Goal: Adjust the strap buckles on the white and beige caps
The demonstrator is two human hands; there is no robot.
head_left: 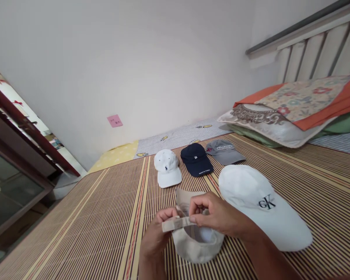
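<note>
A beige cap (196, 243) lies upside down on the striped bamboo mat (105, 217), near the front edge of the view. Both my hands pinch its back strap (175, 224). My left hand (156, 233) is closed on the strap's left end. My right hand (218, 216) is closed on the strap's right part, fingers curled over the cap's opening. A large white cap (262, 206) with dark letters rests right beside my right hand.
Three more caps lie in a row farther back: a white one (167, 167), a navy one (196, 159) and a grey one (224, 151). Stacked pillows (294, 109) lean at the headboard, right. A wall runs behind; a dark cabinet (14, 171) stands left.
</note>
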